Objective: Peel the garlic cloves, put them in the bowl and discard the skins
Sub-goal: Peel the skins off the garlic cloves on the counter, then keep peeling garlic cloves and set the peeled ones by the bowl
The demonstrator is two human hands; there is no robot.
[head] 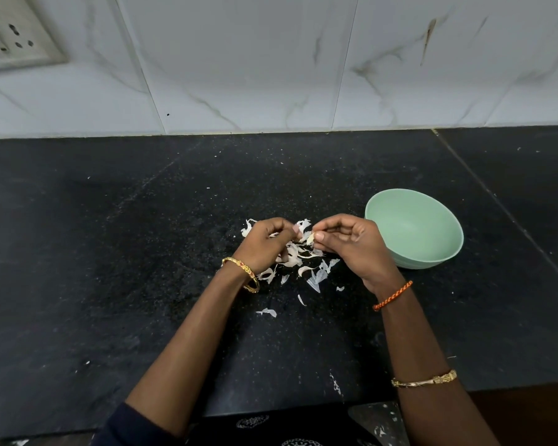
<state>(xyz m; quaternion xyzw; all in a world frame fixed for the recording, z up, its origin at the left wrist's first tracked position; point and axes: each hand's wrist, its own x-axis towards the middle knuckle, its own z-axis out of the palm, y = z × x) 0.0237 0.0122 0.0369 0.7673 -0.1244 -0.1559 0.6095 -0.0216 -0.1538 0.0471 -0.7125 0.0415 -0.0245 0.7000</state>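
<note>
My right hand (348,244) pinches a small pale garlic clove (310,238) between thumb and fingertips, just above the black counter. My left hand (264,244) hovers close beside it with curled fingers, its fingertips by the clove; whether they pinch a bit of skin I cannot tell. A scatter of white garlic skins (295,257) lies on the counter under and in front of both hands. The mint-green bowl (414,228) stands just right of my right hand; its visible inside shows no cloves.
The black stone counter (126,252) stretches wide to the left and right. A white marbled tile wall (271,59) backs it, with a socket plate (10,37) at top left. The counter's front edge runs near my body.
</note>
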